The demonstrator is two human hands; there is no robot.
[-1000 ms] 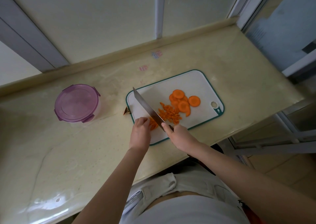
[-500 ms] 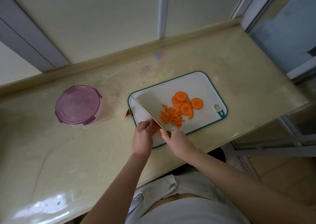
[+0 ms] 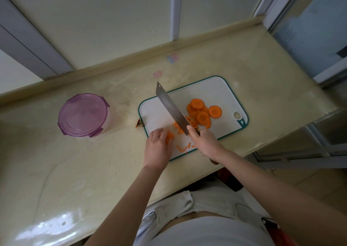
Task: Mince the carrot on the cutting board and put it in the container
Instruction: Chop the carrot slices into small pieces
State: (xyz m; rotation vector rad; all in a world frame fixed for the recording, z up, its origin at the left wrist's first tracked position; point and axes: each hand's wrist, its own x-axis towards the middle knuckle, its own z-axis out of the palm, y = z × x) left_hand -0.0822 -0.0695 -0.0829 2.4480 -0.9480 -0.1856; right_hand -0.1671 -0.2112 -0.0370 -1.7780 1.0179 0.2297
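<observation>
A white cutting board (image 3: 212,89) with a green rim lies on the counter. Round carrot slices (image 3: 202,112) are piled at its right middle, and small cut carrot bits (image 3: 183,148) lie near its front edge. My right hand (image 3: 205,141) grips the handle of a cleaver (image 3: 170,107), whose blade is raised and points to the far left over the board. My left hand (image 3: 157,145) rests at the board's front left, its curled fingers holding a small clump of carrot strips (image 3: 170,135). The container (image 3: 83,115), with a purple lid on, stands left of the board.
The beige counter (image 3: 75,170) ends in a raised back ledge under a window wall. A small brown scrap (image 3: 139,123) lies at the board's left edge. The counter's front edge runs just under my hands; its right end drops off past the board.
The cleaver has lifted off the board and its blade now shows broad side up. A few cut carrot bits now lie near the board's front edge.
</observation>
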